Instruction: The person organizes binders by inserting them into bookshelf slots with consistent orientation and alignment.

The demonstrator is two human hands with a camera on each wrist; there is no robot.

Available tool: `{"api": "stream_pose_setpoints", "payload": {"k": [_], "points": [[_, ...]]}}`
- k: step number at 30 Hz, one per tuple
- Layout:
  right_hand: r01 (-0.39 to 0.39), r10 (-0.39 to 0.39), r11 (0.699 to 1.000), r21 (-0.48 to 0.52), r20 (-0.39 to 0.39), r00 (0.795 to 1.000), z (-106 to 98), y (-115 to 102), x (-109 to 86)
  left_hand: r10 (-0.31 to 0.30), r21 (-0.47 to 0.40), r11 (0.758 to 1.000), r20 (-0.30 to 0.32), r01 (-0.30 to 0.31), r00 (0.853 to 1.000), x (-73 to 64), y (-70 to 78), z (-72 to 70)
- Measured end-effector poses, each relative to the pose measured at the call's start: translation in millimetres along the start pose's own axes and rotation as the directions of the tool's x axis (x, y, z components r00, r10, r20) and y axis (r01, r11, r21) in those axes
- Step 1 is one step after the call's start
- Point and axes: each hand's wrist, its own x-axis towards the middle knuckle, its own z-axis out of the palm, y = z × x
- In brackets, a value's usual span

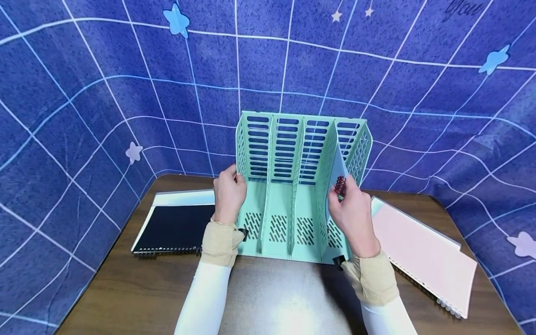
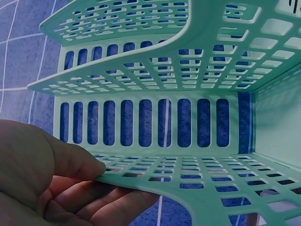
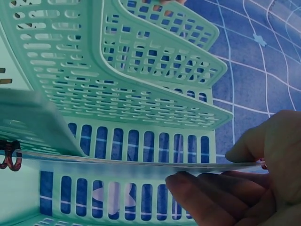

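Observation:
A mint-green file organizer point(image 1: 279, 193) with slotted walls stands upright on the table, split by dividers into several slots. At its left side, my left hand point(image 1: 229, 193) grips the outer wall; in the left wrist view the thumb of the left hand point(image 2: 56, 181) lies inside that wall and the fingers outside. My right hand point(image 1: 355, 218) pinches a blue-covered spiral notebook point(image 1: 338, 163) with a dark red coil, which stands on edge in the rightmost slot. In the right wrist view the notebook point(image 3: 127, 165) shows edge-on between thumb and fingers.
A black spiral notebook point(image 1: 180, 228) lies left of the organizer on the wooden table point(image 1: 268, 298), over a paler one. To the right lies a pink spiral notebook point(image 1: 427, 256), with another edge beneath it. A blue starry cloth point(image 1: 209, 70) hangs behind.

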Motion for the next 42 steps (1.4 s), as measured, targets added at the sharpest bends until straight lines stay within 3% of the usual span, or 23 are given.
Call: {"api": "stream_pose_setpoints", "payload": {"k": [8, 37, 42], "points": [[-0.005, 0.007, 1.000, -0.023, 0.092, 0.996, -0.8, -1.3, -2.0, 0.003, -0.014, 1.000, 0.001, -0.003, 1.000, -1.3, 0.6, -0.2], [-0.008, 0.010, 1.000, -0.029, 0.068, 0.998, -1.4, -4.4, -3.3, -0.016, -0.032, 0.999, 0.016, 0.016, 1.000, -0.6, 0.5, -0.3], [-0.038, 0.039, 0.999, -0.015, 0.133, 0.990, -14.6, -9.5, -2.5, -0.015, -0.023, 1.000, 0.022, 0.015, 1.000, -0.5, -0.5, -0.9]]}}
